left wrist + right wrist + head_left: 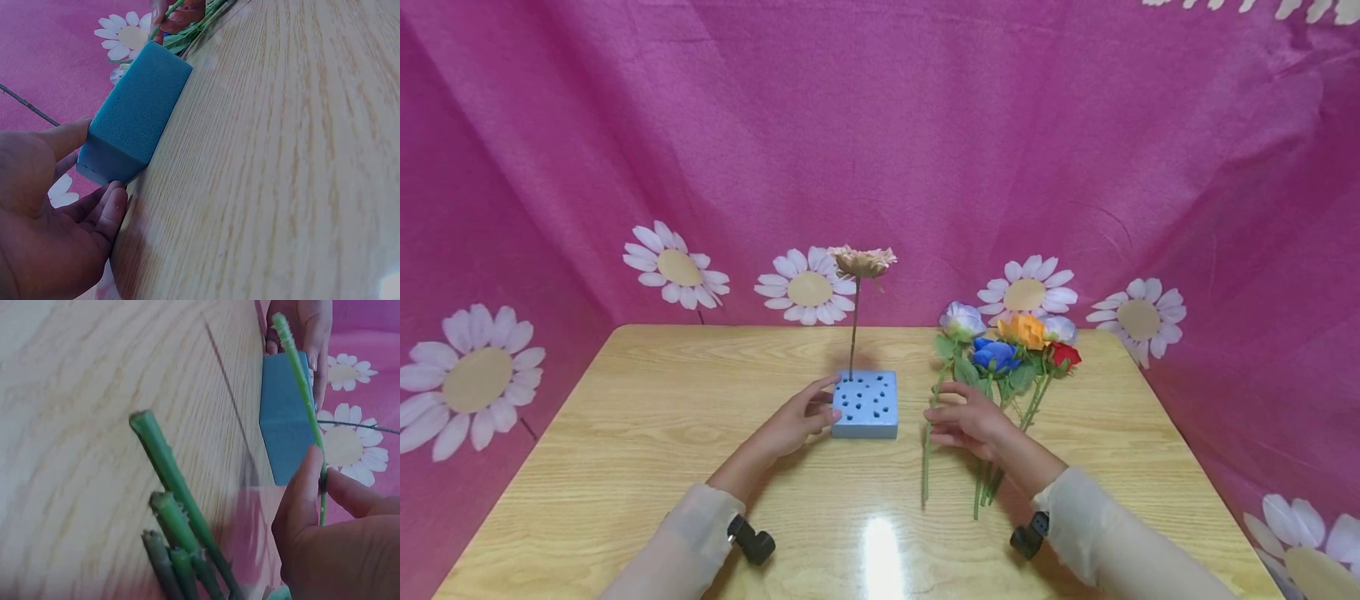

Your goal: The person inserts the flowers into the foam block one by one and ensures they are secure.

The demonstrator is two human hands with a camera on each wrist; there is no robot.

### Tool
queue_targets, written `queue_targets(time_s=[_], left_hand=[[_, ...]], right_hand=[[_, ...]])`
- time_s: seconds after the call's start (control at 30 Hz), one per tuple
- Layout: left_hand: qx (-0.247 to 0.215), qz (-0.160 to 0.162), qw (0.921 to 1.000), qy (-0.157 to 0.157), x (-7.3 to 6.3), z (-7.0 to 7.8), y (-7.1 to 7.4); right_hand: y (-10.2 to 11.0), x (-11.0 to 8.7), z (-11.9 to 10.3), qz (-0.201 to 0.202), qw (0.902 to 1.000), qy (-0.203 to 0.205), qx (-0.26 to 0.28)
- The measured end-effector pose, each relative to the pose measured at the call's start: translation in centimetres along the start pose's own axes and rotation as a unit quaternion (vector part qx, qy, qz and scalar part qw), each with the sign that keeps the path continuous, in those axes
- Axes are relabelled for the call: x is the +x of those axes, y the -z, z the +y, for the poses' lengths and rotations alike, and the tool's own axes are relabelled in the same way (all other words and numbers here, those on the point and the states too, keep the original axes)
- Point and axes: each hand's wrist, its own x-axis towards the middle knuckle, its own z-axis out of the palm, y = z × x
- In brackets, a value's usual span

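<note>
A light blue foam block (865, 428) with several holes in its top lies on the table. One pale beige flower (862, 262) stands upright in it near the far left corner. My left hand (801, 417) holds the block's left end, thumb and fingertips against it (72, 219). To the right of the block, my right hand (973, 425) pinches the green stem of a pale lilac-white rose (962, 320) between thumb and fingers. In the right wrist view the cut end of that stem (284, 337) points toward the block and the left hand.
Beside and under my right hand lies a bunch of artificial roses: a blue rose (995, 355), an orange rose (1022, 331), a red rose (1064, 356) and another pale one (1060, 327). Their stems (178, 506) reach toward me on the wooden table (685, 383). A pink daisy-print cloth (880, 150) surrounds it.
</note>
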Motion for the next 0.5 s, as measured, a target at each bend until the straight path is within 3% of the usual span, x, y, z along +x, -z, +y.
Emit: queue_targets(time_s=[0.5], left_hand=[[0.001, 0.001, 1.0000, 0.000, -0.1, 0.1, -0.1]], right_hand=[[-1.1, -0.9, -0.1, 0.008, 0.9986, 0.049, -0.017]])
